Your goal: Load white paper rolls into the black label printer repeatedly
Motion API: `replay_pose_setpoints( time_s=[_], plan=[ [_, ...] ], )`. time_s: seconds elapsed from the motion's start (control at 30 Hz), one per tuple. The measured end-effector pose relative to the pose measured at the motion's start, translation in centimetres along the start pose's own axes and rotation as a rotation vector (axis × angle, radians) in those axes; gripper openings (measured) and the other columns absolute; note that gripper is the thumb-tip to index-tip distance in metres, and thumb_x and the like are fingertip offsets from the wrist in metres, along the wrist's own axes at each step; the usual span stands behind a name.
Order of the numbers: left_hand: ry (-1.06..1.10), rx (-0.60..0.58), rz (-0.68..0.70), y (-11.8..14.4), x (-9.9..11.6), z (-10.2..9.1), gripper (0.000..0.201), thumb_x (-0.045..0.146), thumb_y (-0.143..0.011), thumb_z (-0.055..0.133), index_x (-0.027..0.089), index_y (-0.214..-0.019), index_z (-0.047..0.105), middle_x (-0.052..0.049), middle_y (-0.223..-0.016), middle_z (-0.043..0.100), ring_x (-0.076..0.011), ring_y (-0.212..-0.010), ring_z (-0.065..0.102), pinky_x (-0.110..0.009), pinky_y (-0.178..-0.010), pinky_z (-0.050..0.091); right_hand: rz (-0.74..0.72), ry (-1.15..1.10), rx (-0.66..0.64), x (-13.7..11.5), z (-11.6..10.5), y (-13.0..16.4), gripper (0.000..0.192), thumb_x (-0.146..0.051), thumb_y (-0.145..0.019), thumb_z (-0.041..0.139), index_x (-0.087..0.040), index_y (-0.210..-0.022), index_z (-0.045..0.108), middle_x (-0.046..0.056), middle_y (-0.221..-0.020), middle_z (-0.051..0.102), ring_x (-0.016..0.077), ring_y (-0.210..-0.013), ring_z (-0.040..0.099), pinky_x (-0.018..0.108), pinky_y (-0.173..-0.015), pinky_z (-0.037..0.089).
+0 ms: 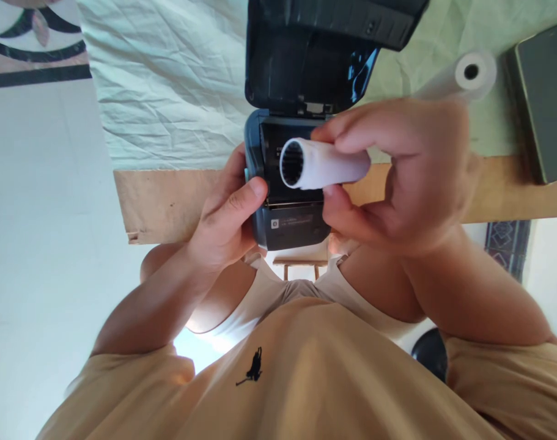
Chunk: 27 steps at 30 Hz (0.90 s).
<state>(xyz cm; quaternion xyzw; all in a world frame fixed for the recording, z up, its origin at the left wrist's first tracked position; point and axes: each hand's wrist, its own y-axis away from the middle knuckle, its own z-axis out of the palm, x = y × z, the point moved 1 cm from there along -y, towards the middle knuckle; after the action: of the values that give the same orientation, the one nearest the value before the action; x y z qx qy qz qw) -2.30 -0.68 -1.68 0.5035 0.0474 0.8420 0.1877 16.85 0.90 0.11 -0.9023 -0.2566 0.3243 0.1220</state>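
Observation:
A dark portable receipt printer [296, 226] is held at the table's front edge, its black lid [306, 67] swung up and back. My left hand [230, 211] grips the printer's left side, thumb on the near rim. Over the printer's uncovered bay, my right hand [406, 174] pinches a small white paper roll [324, 164] between thumb and fingers. The roll lies sideways, its hollow dark core facing left. Whether it touches the bay floor cannot be told. Part of the bay is hidden behind the roll.
A second paper roll [482, 76] lies on the pale green cloth [168, 85] beyond my right hand. A dark flat device [546, 104], maybe a phone, rests at the far right. The bare wooden table edge [168, 205] runs along the front, above my lap.

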Motion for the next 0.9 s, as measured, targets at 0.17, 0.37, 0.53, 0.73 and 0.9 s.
replay_pose_setpoints(
  time_s=[0.17, 0.37, 0.53, 0.73, 0.9],
  plan=[
    [0.026, -0.021, -0.008, 0.03, -0.21, -0.03, 0.04, 0.046, -0.091, 0.068, 0.022, -0.122, 0.062, -0.004, -0.092, 0.077, -0.0197, -0.078, 0.077, -0.027, -0.061, 0.064, -0.217, 0.063, 0.163, -0.85, -0.42, -1.0, 0.021, -0.015, -0.089, 0.057, -0.026, -0.107, 0.06, -0.003, -0.119, 0.076, 0.0158, -0.105, 0.074, 0.031, -0.083, 0.06],
    [0.088, -0.017, 0.04, -0.11, -0.81, -0.27, 0.041, 0.046, -0.09, 0.071, 0.022, -0.124, 0.064, -0.005, -0.118, 0.075, -0.0307, -0.131, 0.067, -0.043, -0.101, 0.064, -0.219, 0.091, 0.167, -0.35, 0.12, -0.81, 0.022, -0.016, -0.09, 0.058, -0.026, -0.109, 0.061, -0.003, -0.119, 0.077, 0.0159, -0.102, 0.076, 0.034, -0.081, 0.059],
    [0.068, 0.017, 0.009, -0.04, -0.75, -0.19, 0.043, 0.048, -0.088, 0.074, 0.023, -0.123, 0.066, -0.005, -0.118, 0.075, -0.0322, -0.135, 0.064, -0.042, -0.103, 0.064, -0.238, 0.048, 0.185, -0.12, 0.37, -0.81, 0.01, -0.021, -0.096, 0.057, -0.025, -0.103, 0.063, -0.002, -0.118, 0.077, 0.0165, -0.101, 0.076, 0.033, -0.081, 0.058],
    [0.066, -0.004, 0.03, -0.04, -0.55, -0.19, 0.035, 0.043, -0.089, 0.073, 0.022, -0.118, 0.069, -0.005, -0.112, 0.076, -0.029, -0.131, 0.067, -0.039, -0.103, 0.063, -0.281, 0.007, 0.206, 0.0, 0.4, -0.84, 0.006, -0.019, -0.091, 0.062, -0.023, -0.096, 0.064, 0.001, -0.106, 0.077, 0.0182, -0.09, 0.072, 0.037, -0.078, 0.057],
    [0.064, -0.035, 0.07, -0.13, -0.63, -0.37, 0.031, 0.039, -0.092, 0.068, 0.021, -0.116, 0.07, -0.005, -0.106, 0.076, -0.0278, -0.126, 0.069, -0.039, -0.1, 0.064, -0.331, -0.01, 0.152, -0.56, -0.01, -0.49, 0.011, -0.017, -0.085, 0.069, -0.022, -0.092, 0.064, -0.001, -0.101, 0.076, 0.0161, -0.084, 0.068, 0.036, -0.075, 0.055]
  ],
)
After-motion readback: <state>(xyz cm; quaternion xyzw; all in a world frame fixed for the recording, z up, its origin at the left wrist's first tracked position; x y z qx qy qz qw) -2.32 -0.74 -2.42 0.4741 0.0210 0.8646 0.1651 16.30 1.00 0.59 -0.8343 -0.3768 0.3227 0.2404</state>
